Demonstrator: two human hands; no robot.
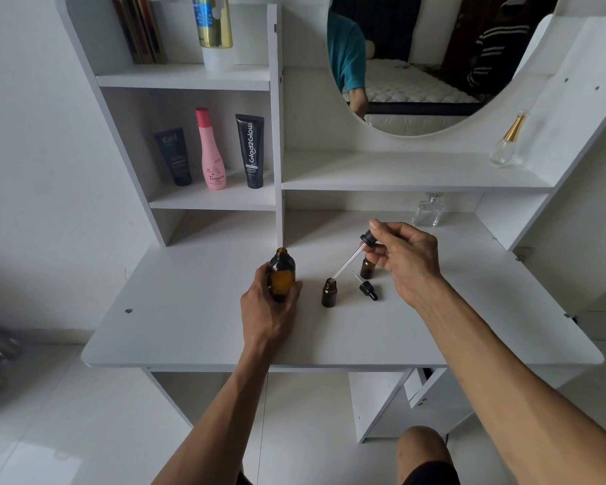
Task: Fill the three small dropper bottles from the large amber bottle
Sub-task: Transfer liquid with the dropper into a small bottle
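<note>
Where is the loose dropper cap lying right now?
In the head view, the loose dropper cap lies on the white desk, right of the open small bottle, under the right hand.

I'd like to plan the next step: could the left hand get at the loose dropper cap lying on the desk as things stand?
Probably not at once. The left hand grips the large amber bottle, and the open small bottle stands between it and the loose dropper cap. The right hand is nearer.
</note>
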